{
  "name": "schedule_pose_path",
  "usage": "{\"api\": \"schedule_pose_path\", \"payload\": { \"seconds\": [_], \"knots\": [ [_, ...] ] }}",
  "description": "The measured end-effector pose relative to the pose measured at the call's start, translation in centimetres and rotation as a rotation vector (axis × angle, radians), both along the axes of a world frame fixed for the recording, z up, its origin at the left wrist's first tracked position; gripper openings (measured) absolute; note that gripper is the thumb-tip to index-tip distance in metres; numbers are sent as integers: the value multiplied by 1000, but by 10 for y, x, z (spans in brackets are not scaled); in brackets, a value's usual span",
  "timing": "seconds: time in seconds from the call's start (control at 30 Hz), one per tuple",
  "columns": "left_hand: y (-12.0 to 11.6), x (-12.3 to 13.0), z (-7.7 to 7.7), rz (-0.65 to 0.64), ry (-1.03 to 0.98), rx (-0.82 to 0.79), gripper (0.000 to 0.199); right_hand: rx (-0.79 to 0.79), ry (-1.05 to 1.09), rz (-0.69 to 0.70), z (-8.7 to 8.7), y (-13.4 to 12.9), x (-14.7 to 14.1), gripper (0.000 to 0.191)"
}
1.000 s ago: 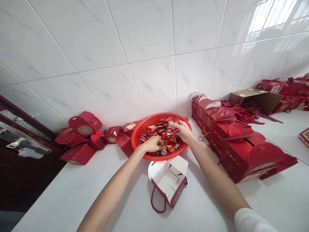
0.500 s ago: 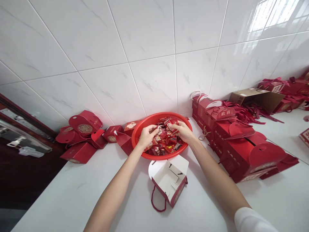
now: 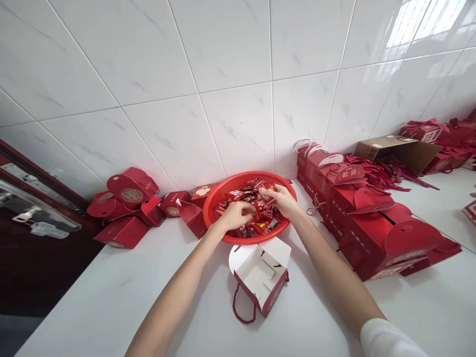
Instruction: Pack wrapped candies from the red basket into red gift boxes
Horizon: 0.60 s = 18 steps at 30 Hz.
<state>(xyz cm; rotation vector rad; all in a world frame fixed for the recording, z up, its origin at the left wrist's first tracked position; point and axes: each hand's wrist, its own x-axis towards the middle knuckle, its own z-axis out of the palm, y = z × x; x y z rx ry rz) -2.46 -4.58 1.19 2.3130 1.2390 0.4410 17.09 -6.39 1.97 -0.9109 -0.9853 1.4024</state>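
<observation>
A red plastic basket full of small wrapped candies stands against the tiled wall. Over its left half, my left hand has its fingers curled down among the candies; their tips, and anything between them, are hidden. At the basket's right side, my right hand pinches a red-and-white wrapped candy between thumb and fingers. In front of the basket, between my forearms, an open red gift box with a white inside shows nothing in it. Its dark red cord handle hangs out at the left.
On the left lie several red boxes, piled near the table's edge. A long row of closed red gift boxes lines the right side. Behind it are dark red ribbons and an open cardboard box.
My left hand has moved slightly down and right, deeper among the candies, and the pale candy at its fingertips no longer shows. My right hand stays nearly in place with a candy.
</observation>
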Motion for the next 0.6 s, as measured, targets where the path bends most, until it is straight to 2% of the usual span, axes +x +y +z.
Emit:
{"api": "schedule_pose_path", "payload": {
  "seconds": [0.07, 0.17, 0.23, 0.33, 0.47, 0.53, 0.6],
  "knots": [
    [-4, 4, 1, -141, 266, -94, 43, 6, -2, -1, -1, 1, 0, 33],
    [-7, 9, 5, -72, 514, -59, 67, 12, -3, 6, -2, 1, 0, 33],
    [-8, 11, 8, -37, 580, -38, 62, 7, 3, 4, -2, 1, 0, 35],
    [-10, 12, 12, -52, 597, -39, 50, 4, 12, 1, -1, 1, -1, 36],
    [-10, 12, 13, 8, 558, -11, 48, 10, 13, -18, 1, -1, -1, 35],
    [-8, 9, 10, 82, 496, 37, 49, 16, 18, -30, 2, -1, 0, 34],
    [-3, 5, 5, 190, 344, 119, 50, 17, 27, -40, 2, -2, 0, 33]
  ]
}}
